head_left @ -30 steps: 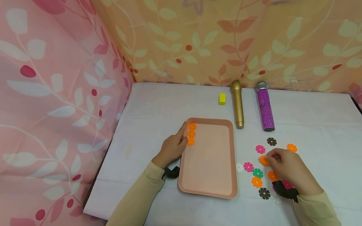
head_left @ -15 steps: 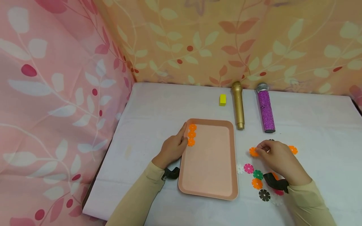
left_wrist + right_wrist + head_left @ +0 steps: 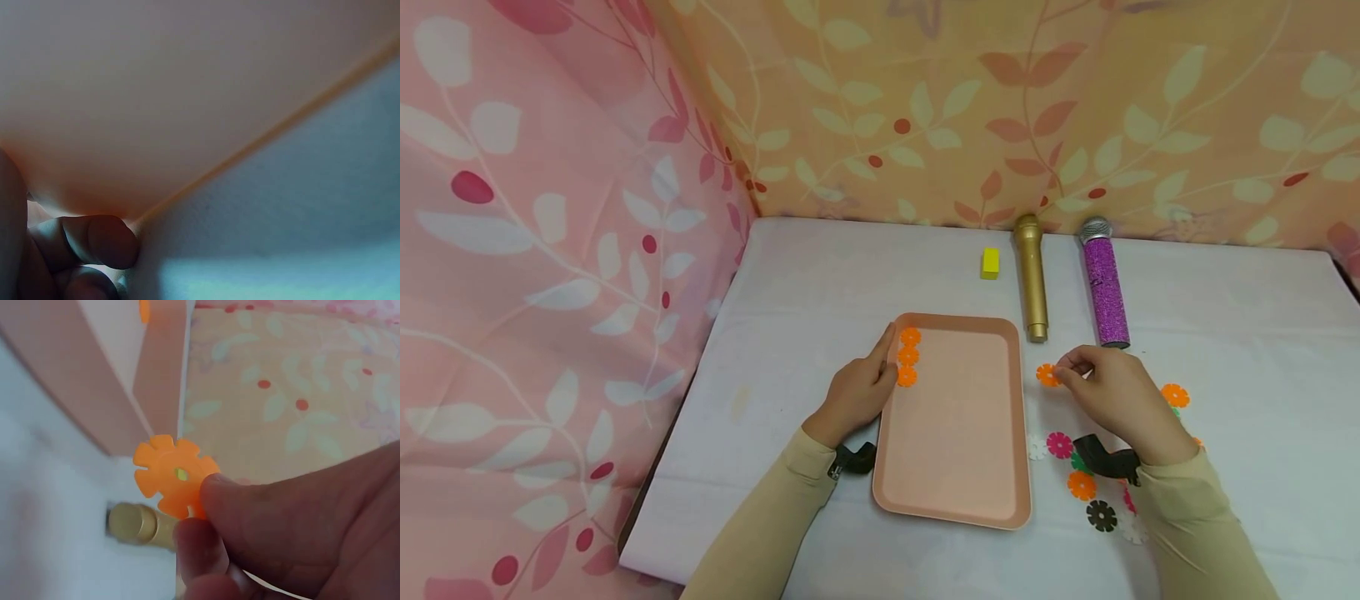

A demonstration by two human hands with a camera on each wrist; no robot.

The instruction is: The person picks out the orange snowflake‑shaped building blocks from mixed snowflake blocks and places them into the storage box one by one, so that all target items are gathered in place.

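Shifting toward ten o'clock since the earlier frame, the right hand [image 3: 1123,400] is pinching an orange disc [image 3: 1047,375] between thumb and fingers, holding it just outside the two o'clock edge of the tray [image 3: 962,433]. On the ten o'clock rim the left hand [image 3: 856,393] is gripping the tray, while three discs [image 3: 907,356] are lying inside near eleven. Around the held disc, a gold mic [image 3: 1032,279] is lying toward twelve, a purple mic [image 3: 1106,292] toward one, a yellow block [image 3: 990,263] toward eleven, and loose discs [image 3: 1082,485] toward five.
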